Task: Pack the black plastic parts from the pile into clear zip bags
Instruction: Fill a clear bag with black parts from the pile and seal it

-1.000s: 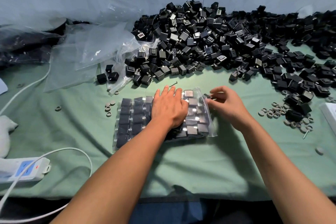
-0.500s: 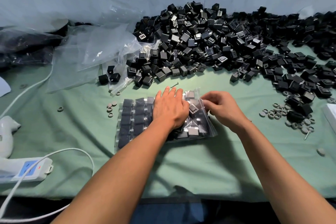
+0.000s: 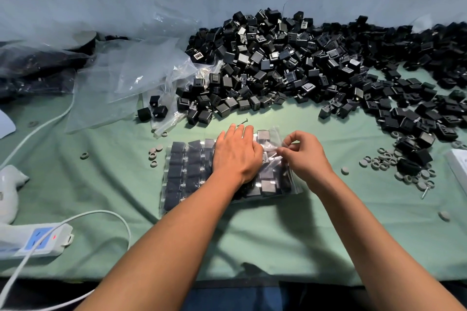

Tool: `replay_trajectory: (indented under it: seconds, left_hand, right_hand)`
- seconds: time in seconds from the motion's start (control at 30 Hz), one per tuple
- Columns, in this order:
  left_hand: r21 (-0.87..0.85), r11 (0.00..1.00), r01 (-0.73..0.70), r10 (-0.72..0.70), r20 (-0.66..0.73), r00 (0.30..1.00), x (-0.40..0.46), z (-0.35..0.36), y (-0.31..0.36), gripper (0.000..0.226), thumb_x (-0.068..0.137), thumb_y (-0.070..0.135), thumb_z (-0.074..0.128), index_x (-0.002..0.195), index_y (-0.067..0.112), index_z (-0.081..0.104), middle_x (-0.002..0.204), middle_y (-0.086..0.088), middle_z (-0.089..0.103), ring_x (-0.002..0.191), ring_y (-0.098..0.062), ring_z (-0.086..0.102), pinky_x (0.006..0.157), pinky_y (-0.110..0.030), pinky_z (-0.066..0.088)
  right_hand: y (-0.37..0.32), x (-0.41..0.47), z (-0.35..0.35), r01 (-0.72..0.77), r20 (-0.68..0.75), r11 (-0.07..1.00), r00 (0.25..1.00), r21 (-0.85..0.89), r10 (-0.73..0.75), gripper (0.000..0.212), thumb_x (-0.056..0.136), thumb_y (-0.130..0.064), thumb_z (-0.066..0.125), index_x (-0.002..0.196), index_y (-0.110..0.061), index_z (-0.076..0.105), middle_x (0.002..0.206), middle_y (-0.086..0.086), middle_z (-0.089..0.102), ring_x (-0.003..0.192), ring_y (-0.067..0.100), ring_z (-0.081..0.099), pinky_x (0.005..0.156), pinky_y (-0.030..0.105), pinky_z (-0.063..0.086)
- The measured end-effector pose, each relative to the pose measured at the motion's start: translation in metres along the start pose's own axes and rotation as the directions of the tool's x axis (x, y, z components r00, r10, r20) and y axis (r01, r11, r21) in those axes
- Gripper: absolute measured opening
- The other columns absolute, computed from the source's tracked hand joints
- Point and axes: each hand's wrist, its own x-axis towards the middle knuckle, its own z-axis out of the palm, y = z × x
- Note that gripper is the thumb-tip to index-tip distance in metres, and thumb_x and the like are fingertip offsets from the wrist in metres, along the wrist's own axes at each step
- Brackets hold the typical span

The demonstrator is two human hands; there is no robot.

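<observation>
Pressing my flat left hand (image 3: 237, 156) on the filled zip bag (image 3: 188, 174), I am pinching its mouth with right hand (image 3: 304, 156) fingers (image 3: 284, 150); sealing evenly matters.

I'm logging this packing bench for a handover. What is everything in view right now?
filled zip bag: one, clear, holding black parts, centre of the cloth
pile of parts: many, black, far side by the wall
empty bags: several, clear, far left
washers: many, grey, scattered right and left of the filled bag
power strip: one, white, near left
table cloth: one, green
left hand: pressing flat on the filled bag
right hand: fingers pinching the bag's open end
</observation>
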Motion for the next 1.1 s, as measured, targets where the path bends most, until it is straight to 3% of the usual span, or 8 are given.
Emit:
replay_trajectory:
  seconds: [0.27,0.47,0.6,0.73,0.83,0.93,1.03,1.1]
  left_hand:
    - [-0.133,0.991,-0.028,0.015,-0.095,0.995,0.000,-0.005,0.002,0.043,0.100,0.032,0.027,0.131,0.013,0.050,0.126,-0.006,0.058,0.113,-0.022,0.052,0.102,-0.043,0.043]
    - [-0.606,0.769,0.204,-0.400,-0.208,0.893,0.022,-0.036,-0.022,0.029,0.101,0.025,0.027,0.104,0.012,0.054,0.088,-0.001,0.056,0.074,-0.014,0.049,0.065,-0.027,0.039]
    - [-0.683,0.668,0.296,-0.572,-0.215,0.792,0.031,-0.048,-0.050,0.026,0.105,0.019,0.031,0.096,0.010,0.054,0.078,0.001,0.048,0.069,-0.013,0.041,0.061,-0.029,0.030]
    - [-0.699,0.645,0.308,-0.595,-0.207,0.777,0.030,-0.043,-0.056,0.028,0.105,0.019,0.031,0.102,0.008,0.057,0.084,-0.003,0.056,0.071,-0.011,0.043,0.062,-0.027,0.033]
    - [-0.710,0.646,0.280,-0.560,-0.192,0.806,0.028,-0.039,-0.045,0.026,0.104,0.017,0.033,0.103,0.007,0.057,0.087,-0.008,0.060,0.072,-0.014,0.047,0.063,-0.029,0.036]
    - [-0.515,0.844,0.152,-0.338,-0.290,0.895,0.019,-0.032,-0.020,0.025,0.098,0.018,0.033,0.107,0.008,0.055,0.086,-0.004,0.058,0.071,-0.014,0.050,0.063,-0.031,0.045]
    - [-0.193,0.981,-0.037,-0.017,-0.270,0.963,0.011,-0.017,0.011,0.035,0.098,0.028,0.032,0.121,0.012,0.053,0.106,-0.005,0.060,0.097,-0.022,0.055,0.092,-0.043,0.049]
    - [-0.036,0.999,-0.036,0.031,-0.132,0.991,0.013,-0.006,0.018,0.042,0.100,0.034,0.033,0.134,0.014,0.048,0.136,-0.010,0.055,0.129,-0.027,0.046,0.117,-0.051,0.030]
  right_hand:
    - [-0.007,-0.001,0.001,0.026,0.030,0.995,0.999,-0.093,-0.024,0.019,0.091,-0.016,0.070,0.091,-0.025,0.054,0.077,0.001,0.074,0.061,0.012,0.068,0.057,0.033,0.048]
    - [-0.012,-0.001,-0.009,0.014,0.145,1.000,0.989,-0.005,-0.013,0.027,0.088,-0.011,0.078,0.101,-0.020,0.057,0.086,0.011,0.076,0.076,0.022,0.076,0.068,0.044,0.057]
    - [-0.011,0.002,-0.009,0.011,0.193,1.000,0.981,0.002,-0.011,0.020,0.095,-0.008,0.069,0.103,-0.021,0.055,0.091,0.013,0.077,0.054,0.010,0.061,0.048,0.028,0.041]
    - [-0.008,0.000,-0.003,0.074,0.240,0.997,0.968,0.000,-0.072,0.020,0.098,-0.009,0.064,0.103,-0.023,0.052,0.089,0.012,0.077,0.046,0.007,0.051,0.042,0.021,0.036]
    - [-0.006,0.001,-0.005,0.077,0.274,0.995,0.957,0.067,-0.093,0.019,0.099,-0.009,0.062,0.104,-0.023,0.051,0.092,0.013,0.078,0.057,0.018,0.057,0.054,0.032,0.045]
    - [-0.005,0.000,-0.003,0.127,0.321,0.991,0.937,0.048,-0.135,0.019,0.101,-0.008,0.061,0.103,-0.024,0.050,0.087,0.004,0.079,0.057,0.019,0.059,0.051,0.032,0.047]
    - [-0.006,0.001,-0.002,0.203,0.248,0.979,0.951,-0.035,-0.188,0.021,0.096,-0.009,0.065,0.098,-0.025,0.052,0.079,-0.001,0.078,0.057,0.013,0.066,0.050,0.024,0.049]
    - [-0.005,0.009,-0.008,0.197,0.144,0.979,0.972,-0.056,-0.187,0.017,0.094,-0.011,0.069,0.095,-0.022,0.056,0.074,-0.002,0.078,0.059,0.011,0.071,0.054,0.024,0.053]
